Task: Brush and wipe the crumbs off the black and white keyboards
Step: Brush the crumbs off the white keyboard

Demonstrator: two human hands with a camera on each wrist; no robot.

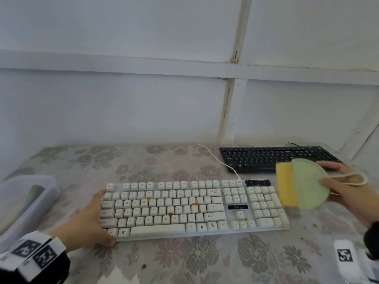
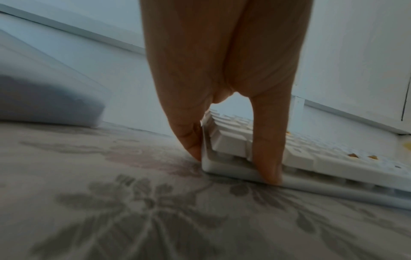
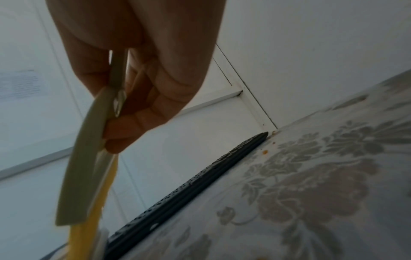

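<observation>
L hand (image 1: 86, 224) grips white plastic keyboard (image 1: 192, 208) end; R hand (image 1: 346, 187) pinches half-round green brush (image 1: 301, 184), yellow bristles.

motion-blurred brush (image 1: 301, 184); translucent bin (image 1: 24, 203) cut off left

A translucent plastic storage box (image 1: 24, 199) sits at the left edge of the grey floral tablecloth (image 1: 184, 261), before white panelled walls (image 1: 123, 99)
</observation>
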